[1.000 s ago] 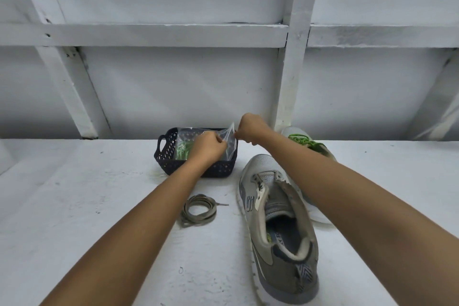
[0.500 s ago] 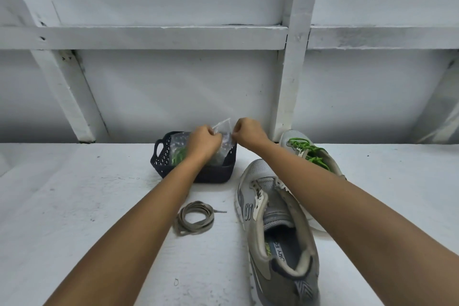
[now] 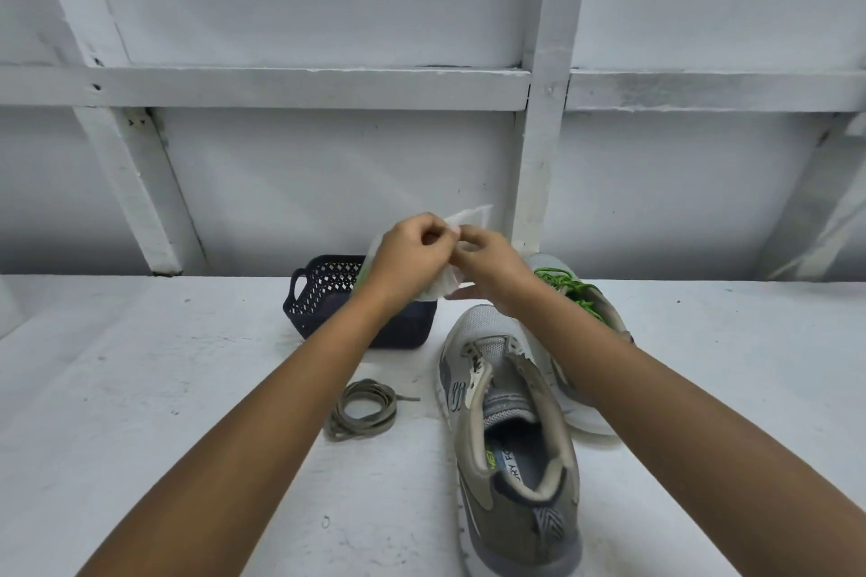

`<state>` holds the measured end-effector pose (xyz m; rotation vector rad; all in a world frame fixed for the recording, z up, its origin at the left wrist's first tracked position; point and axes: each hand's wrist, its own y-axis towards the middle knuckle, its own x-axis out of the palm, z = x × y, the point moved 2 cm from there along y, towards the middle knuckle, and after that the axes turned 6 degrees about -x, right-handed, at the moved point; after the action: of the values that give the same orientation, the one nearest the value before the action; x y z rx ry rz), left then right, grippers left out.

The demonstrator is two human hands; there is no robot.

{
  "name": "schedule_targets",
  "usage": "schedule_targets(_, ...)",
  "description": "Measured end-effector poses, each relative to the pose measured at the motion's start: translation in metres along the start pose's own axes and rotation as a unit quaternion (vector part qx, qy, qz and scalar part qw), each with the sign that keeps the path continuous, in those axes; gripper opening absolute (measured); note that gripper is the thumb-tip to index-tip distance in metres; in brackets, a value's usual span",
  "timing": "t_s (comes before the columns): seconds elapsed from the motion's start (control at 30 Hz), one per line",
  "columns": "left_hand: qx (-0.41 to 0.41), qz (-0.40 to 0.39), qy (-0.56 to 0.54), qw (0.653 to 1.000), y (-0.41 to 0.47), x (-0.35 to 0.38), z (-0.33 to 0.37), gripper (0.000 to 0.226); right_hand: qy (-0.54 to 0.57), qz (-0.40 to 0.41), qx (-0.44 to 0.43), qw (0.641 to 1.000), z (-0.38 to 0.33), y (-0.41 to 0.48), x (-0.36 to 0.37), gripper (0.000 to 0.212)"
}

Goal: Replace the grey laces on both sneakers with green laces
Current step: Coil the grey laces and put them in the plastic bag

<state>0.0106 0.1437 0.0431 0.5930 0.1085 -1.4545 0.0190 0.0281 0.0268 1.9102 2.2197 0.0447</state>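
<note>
My left hand [image 3: 412,255] and my right hand [image 3: 492,262] pinch the top edge of a clear plastic bag [image 3: 468,218], held in the air above the dark basket [image 3: 323,295]. A bit of green lace shows inside the bag at its left edge. The near grey sneaker [image 3: 511,445] lies on the white table with no lace in it. Behind it stands the second sneaker [image 3: 586,309], threaded with a green lace [image 3: 562,283]. A coiled grey lace [image 3: 363,408] lies on the table left of the near sneaker.
The white table [image 3: 140,389] runs up to a white panelled wall with beams [image 3: 281,89]. The perforated dark basket stands near the wall, just left of the sneakers.
Both hands lifted the plastic bag up out of the basket and came closer together at its top edge. The camera view tilted slightly.
</note>
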Motion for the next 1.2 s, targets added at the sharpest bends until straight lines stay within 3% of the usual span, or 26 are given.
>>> schedule_targets(0.07,0.011,-0.004,-0.014,1.000,-0.003,0.001,-0.002,0.023,0.091,-0.004,0.018,0.996,0.000,-0.008,-0.009,0.033)
schedule_targets(0.13,0.012,0.080,-0.001,0.997,0.001,-0.008,-0.010,0.021,0.171,-0.002,0.021,0.985,0.001,-0.014,-0.019,0.039)
schedule_targets(0.2,-0.045,0.146,0.024,0.988,0.009,-0.021,-0.024,0.024,0.230,0.001,0.015,0.973,0.001,-0.019,-0.029,0.037)
schedule_targets(0.3,-0.195,0.058,0.037,0.978,0.013,-0.025,-0.048,0.036,0.308,0.010,0.005,0.951,0.003,-0.023,-0.037,0.033)
schedule_targets(0.4,-0.264,-0.036,-0.128,0.955,0.008,-0.020,-0.056,0.038,0.362,0.018,0.000,0.932,0.006,-0.024,-0.041,0.032)
schedule_targets(0.47,-0.263,-0.045,-0.203,0.942,0.008,-0.021,-0.052,0.026,0.363,0.020,0.002,0.931,0.010,-0.026,-0.043,0.024)
schedule_targets(0.7,-0.191,-0.006,-0.251,0.949,0.024,-0.047,-0.031,0.017,0.224,0.071,0.014,0.972,0.034,-0.030,-0.043,0.012)
schedule_targets(0.73,-0.178,-0.002,-0.262,0.948,0.026,-0.050,-0.026,0.017,0.219,0.068,0.016,0.973,0.035,-0.031,-0.040,0.015)
schedule_targets(0.83,-0.174,-0.008,-0.346,0.922,0.026,-0.049,-0.015,0.024,0.243,0.045,0.027,0.969,0.040,-0.031,-0.031,0.056)
schedule_targets(0.87,-0.179,-0.015,-0.374,0.910,0.025,-0.046,-0.013,0.025,0.268,0.041,0.030,0.962,0.041,-0.030,-0.028,0.057)
schedule_targets(1.03,-0.182,0.013,-0.416,0.891,0.016,-0.026,-0.017,0.019,0.378,0.040,0.032,0.925,0.044,-0.027,-0.026,0.039)
schedule_targets(1.13,-0.185,0.024,-0.436,0.880,0.016,-0.022,-0.018,0.026,0.391,0.025,0.012,0.920,0.044,-0.028,-0.027,0.020)
schedule_targets(1.2,-0.188,0.026,-0.450,0.873,0.017,-0.018,-0.018,0.029,0.382,0.040,0.018,0.923,0.045,-0.029,-0.027,0.019)
